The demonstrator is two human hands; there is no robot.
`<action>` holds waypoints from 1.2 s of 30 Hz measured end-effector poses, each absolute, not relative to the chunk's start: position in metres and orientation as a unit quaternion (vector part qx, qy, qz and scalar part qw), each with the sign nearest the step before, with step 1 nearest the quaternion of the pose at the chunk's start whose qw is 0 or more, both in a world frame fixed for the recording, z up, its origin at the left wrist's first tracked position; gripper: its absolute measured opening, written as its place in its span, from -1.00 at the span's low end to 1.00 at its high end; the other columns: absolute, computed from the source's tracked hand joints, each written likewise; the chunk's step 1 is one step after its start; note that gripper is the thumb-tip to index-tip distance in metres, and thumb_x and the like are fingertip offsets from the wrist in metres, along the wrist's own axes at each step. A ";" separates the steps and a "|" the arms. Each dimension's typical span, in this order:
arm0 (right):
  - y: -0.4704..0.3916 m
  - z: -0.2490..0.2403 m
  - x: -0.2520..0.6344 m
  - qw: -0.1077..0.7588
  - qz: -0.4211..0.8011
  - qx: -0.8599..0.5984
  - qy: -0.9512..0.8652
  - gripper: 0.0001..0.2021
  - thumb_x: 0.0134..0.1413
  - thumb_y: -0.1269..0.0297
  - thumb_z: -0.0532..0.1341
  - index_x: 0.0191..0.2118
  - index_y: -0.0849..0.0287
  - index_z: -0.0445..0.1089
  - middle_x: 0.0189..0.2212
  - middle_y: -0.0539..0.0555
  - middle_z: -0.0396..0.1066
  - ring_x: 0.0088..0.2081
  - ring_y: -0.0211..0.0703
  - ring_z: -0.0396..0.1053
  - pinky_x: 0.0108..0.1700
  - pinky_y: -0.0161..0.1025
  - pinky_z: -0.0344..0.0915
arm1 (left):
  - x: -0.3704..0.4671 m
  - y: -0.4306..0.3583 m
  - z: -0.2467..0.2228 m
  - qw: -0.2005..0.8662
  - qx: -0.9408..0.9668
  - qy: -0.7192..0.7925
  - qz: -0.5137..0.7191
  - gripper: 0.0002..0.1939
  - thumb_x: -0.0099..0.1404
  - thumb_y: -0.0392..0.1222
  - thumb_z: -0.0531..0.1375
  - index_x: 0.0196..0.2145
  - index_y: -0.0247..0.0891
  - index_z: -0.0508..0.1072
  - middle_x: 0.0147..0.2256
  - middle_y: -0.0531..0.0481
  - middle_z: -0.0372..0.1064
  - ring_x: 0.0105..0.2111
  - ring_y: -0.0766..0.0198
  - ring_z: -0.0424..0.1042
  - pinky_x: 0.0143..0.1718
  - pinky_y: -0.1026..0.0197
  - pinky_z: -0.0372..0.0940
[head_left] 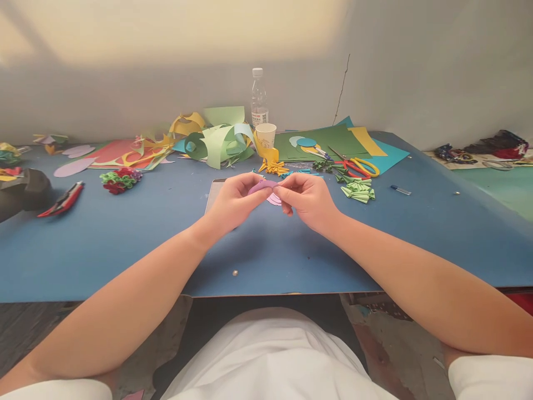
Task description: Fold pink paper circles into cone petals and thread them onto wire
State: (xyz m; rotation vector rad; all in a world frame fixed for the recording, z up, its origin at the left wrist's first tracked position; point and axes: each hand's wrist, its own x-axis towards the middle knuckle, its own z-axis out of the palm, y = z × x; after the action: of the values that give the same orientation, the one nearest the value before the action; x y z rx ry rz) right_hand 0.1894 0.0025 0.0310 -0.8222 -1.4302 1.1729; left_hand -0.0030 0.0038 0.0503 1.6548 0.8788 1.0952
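Both hands meet over the middle of the blue table (270, 261), pinching one piece of purple paper (262, 186) between them. My left hand (237, 200) grips its left side with thumb and fingers. On the right edge, the thumb and forefinger of my right hand (306, 200) are closed on the same paper. The piece looks curved or folded; fingers cover much of it. Below it, pale pink paper circles (273, 199) show between the hands. A flat grey object (214, 194) lies partly hidden behind my left hand.
Behind the hands are yellow paper cones (272, 168), green cones (358, 191), scissors (362, 166), a paper cup (265, 136) and a bottle (259, 100). To the left lie a ruffled paper flower (120, 180) and a red-handled tool (62, 200). A small cutter (400, 190) lies right.
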 end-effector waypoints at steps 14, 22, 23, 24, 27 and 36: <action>0.001 0.032 0.191 0.529 0.506 -0.326 -0.598 -0.73 0.05 0.11 0.48 -0.42 0.14 0.46 -0.62 -0.09 0.39 -0.61 -0.30 0.32 -0.56 -0.30 0.28 | -0.002 -0.002 0.059 0.438 0.714 0.369 0.402 -0.87 0.34 -0.14 0.31 -0.32 -0.21 0.63 -0.40 0.02 0.45 -0.38 0.28 0.36 -0.36 0.24 0.21; 0.002 0.035 0.194 0.514 0.497 -0.327 -0.617 -0.73 0.04 0.07 0.49 -0.34 0.16 0.54 -0.54 -0.04 0.46 -0.56 -0.26 0.41 -0.57 -0.30 0.29 | -0.001 0.001 0.054 0.498 0.674 0.347 0.421 -0.91 0.31 -0.23 0.31 -0.35 -0.20 0.63 -0.43 0.04 0.46 -0.38 0.29 0.38 -0.31 0.22 0.24; 0.001 0.036 0.194 0.518 0.493 -0.331 -0.616 -0.72 0.02 0.06 0.50 -0.36 0.17 0.54 -0.56 -0.04 0.45 -0.57 -0.26 0.40 -0.57 -0.29 0.29 | -0.001 0.001 0.053 0.502 0.670 0.346 0.423 -0.93 0.31 -0.23 0.32 -0.33 -0.20 0.64 -0.42 0.04 0.46 -0.37 0.29 0.38 -0.31 0.22 0.24; -0.001 0.038 0.193 0.522 0.490 -0.332 -0.615 -0.71 0.00 0.06 0.51 -0.37 0.18 0.54 -0.58 -0.04 0.44 -0.59 -0.27 0.39 -0.57 -0.29 0.30 | -0.001 0.001 0.052 0.506 0.666 0.343 0.427 -0.93 0.30 -0.22 0.32 -0.30 -0.19 0.64 -0.41 0.04 0.47 -0.37 0.29 0.38 -0.30 0.21 0.24; -0.003 0.040 0.193 0.530 0.492 -0.329 -0.607 -0.71 0.00 0.07 0.51 -0.39 0.18 0.53 -0.63 -0.06 0.42 -0.62 -0.26 0.38 -0.58 -0.28 0.33 | -0.001 0.002 0.051 0.521 0.656 0.329 0.436 -0.92 0.30 -0.21 0.32 -0.27 -0.20 0.65 -0.38 0.02 0.48 -0.34 0.27 0.38 -0.28 0.20 0.24; -0.005 0.038 0.193 0.528 0.488 -0.321 -0.616 -0.70 0.07 0.08 0.49 -0.38 0.19 0.50 -0.67 -0.06 0.45 -0.64 -0.28 0.38 -0.56 -0.31 0.37 | 0.000 0.002 0.053 0.527 0.659 0.315 0.435 -0.92 0.28 -0.20 0.34 -0.31 -0.23 0.66 -0.40 -0.01 0.52 -0.35 0.24 0.45 -0.30 0.19 0.28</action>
State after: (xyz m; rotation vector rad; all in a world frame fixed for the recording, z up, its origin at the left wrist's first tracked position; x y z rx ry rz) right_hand 0.1926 -0.0049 0.0377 -0.7668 -1.4726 1.1658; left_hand 0.0004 0.0021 0.0529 1.5743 0.7519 1.0398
